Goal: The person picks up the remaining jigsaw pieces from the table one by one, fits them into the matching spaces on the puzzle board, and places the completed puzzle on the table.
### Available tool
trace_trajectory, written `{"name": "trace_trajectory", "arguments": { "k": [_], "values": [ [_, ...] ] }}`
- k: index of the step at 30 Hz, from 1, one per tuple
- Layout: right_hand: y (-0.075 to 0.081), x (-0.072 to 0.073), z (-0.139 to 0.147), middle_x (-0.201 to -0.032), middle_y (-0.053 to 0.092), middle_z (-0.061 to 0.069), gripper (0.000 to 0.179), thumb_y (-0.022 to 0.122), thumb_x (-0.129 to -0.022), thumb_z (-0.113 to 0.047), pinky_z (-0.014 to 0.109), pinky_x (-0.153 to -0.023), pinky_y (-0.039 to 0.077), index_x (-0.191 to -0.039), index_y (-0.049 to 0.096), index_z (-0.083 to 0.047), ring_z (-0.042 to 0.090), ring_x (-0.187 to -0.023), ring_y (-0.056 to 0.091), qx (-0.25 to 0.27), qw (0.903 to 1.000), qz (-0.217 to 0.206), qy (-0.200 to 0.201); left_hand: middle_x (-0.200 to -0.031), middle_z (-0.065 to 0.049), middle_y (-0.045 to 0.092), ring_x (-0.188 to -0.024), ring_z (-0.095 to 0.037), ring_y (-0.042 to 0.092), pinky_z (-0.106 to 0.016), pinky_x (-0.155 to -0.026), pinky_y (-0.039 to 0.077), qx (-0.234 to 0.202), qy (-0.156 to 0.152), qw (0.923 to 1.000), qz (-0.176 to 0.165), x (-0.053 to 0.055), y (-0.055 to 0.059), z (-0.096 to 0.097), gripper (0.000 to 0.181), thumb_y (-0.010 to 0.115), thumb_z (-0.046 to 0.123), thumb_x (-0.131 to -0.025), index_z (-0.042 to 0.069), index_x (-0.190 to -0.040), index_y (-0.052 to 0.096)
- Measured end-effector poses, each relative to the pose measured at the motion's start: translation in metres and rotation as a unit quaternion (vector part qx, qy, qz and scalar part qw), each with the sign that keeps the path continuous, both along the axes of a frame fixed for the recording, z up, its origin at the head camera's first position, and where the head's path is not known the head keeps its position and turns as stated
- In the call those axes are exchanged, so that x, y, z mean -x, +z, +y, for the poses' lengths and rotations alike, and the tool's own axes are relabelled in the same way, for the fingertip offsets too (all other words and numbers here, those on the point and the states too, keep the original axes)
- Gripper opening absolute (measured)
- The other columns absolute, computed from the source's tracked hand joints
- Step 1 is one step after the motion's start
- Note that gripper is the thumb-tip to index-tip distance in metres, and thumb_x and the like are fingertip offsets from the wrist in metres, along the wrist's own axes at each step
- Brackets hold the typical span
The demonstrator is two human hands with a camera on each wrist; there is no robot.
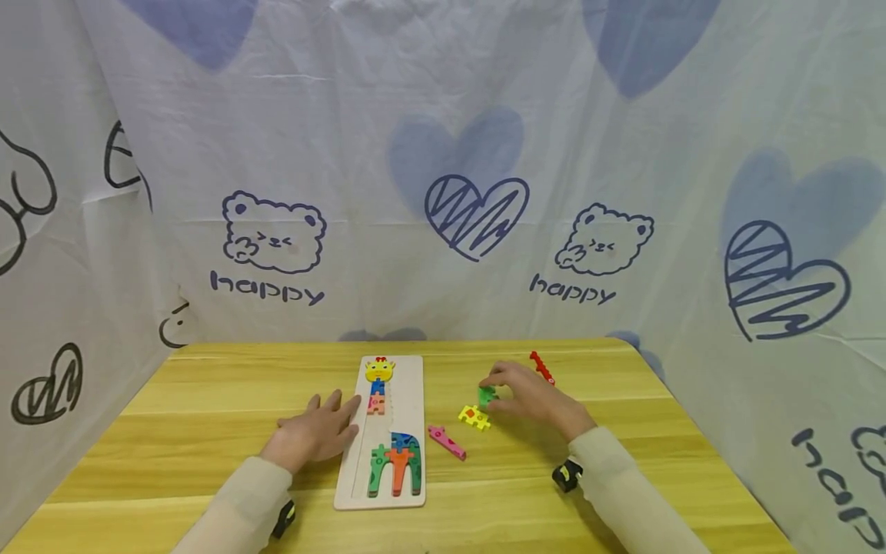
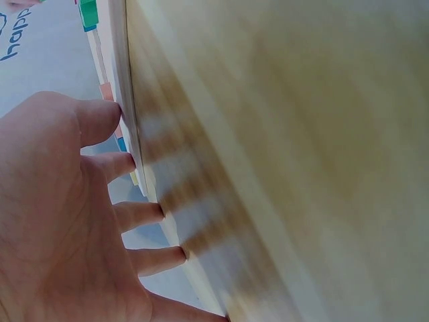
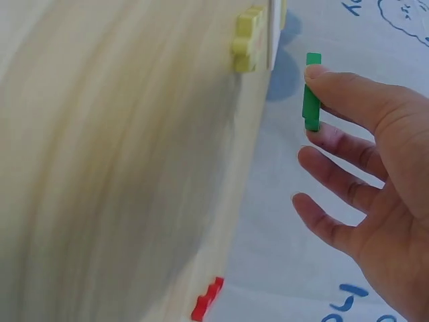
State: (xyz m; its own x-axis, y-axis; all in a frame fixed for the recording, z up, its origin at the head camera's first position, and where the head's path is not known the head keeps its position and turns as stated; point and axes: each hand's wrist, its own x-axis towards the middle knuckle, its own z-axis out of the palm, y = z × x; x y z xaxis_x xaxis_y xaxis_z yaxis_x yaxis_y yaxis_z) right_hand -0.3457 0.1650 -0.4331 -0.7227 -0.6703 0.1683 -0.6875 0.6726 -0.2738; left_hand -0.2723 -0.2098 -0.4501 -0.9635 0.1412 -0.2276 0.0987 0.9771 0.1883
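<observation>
Head view. Pale wooden giraffe-puzzle board [image 1: 408, 400], partly filled. Your left hand [image 1: 314, 432]: fingers spread, gripping nothing, at the board's left edge, probably to steady it. Your right hand [image 1: 529, 391]: right of the board, pinching a flat green jigsaw piece [image 1: 487, 396], partly covered by your fingers. Loose, right of the board: narrow pink piece [image 1: 447, 442], nearest; knobbed yellow piece with orange patch [image 1: 474, 418]; narrow red scalloped piece [image 1: 543, 368], farthest.

Left wrist view. Your thumb meets the board's edge; your hand blocks some pieces.

Right wrist view. Green piece edge-on, outline unreadable; the light pinch likely leaves its knobs free.
</observation>
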Motion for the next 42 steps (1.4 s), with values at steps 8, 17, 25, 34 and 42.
{"name": "trace_trajectory", "arguments": {
  "k": [8,17,25,34,42],
  "values": [
    [0.007,-0.002,-0.021,-0.111,0.068,0.004,0.036,0.08,-0.091,-0.022,0.039,-0.093,0.057,-0.125,0.075,-0.008,0.028,-0.102,0.065,-0.012,0.9995,0.018,0.023,-0.169,-0.022,0.027,-0.15,-0.06,0.025,-0.094,-0.095,0.026,-0.001,0.001,1.0,-0.002,-0.001,-0.001,-0.001,0.061,0.047,0.043,-0.107,0.02,-0.162,0.033],
    [0.009,-0.006,-0.046,-0.112,0.069,0.005,0.037,0.08,-0.091,-0.024,0.036,-0.091,0.056,-0.125,0.075,-0.01,0.029,-0.102,0.064,-0.009,0.9992,0.003,0.04,-0.169,-0.023,0.027,-0.15,-0.06,0.025,-0.094,-0.094,0.027,-0.002,-0.001,1.0,-0.001,0.0,-0.002,-0.002,0.061,0.047,0.043,-0.107,0.019,-0.162,0.034],
    [0.014,-0.011,-0.065,-0.115,0.069,0.006,0.037,0.079,-0.092,-0.025,0.035,-0.091,0.056,-0.126,0.075,-0.01,0.029,-0.104,0.065,-0.011,0.9984,-0.004,0.055,-0.169,-0.024,0.026,-0.15,-0.06,0.024,-0.094,-0.095,0.026,-0.005,-0.003,1.0,-0.002,0.0,-0.001,-0.002,0.061,0.047,0.043,-0.107,0.019,-0.162,0.033],
    [0.016,-0.012,-0.085,-0.114,0.07,0.003,0.037,0.08,-0.092,-0.028,0.028,-0.089,0.055,-0.125,0.076,-0.013,0.022,-0.102,0.065,-0.03,0.9969,0.016,0.071,-0.169,-0.023,0.026,-0.151,-0.06,0.024,-0.094,-0.095,0.026,-0.004,-0.006,1.0,-0.002,0.0,-0.002,-0.002,0.061,0.046,0.043,-0.108,0.02,-0.163,0.033],
    [0.018,-0.015,-0.102,-0.118,0.071,0.003,0.036,0.08,-0.092,-0.028,0.028,-0.092,0.055,-0.125,0.076,-0.013,0.021,-0.104,0.065,-0.047,0.9962,0.009,0.073,-0.169,-0.024,0.025,-0.151,-0.06,0.024,-0.095,-0.095,0.026,-0.002,-0.007,1.0,-0.002,0.0,-0.001,-0.002,0.061,0.046,0.043,-0.108,0.02,-0.163,0.033]
  ]
}}
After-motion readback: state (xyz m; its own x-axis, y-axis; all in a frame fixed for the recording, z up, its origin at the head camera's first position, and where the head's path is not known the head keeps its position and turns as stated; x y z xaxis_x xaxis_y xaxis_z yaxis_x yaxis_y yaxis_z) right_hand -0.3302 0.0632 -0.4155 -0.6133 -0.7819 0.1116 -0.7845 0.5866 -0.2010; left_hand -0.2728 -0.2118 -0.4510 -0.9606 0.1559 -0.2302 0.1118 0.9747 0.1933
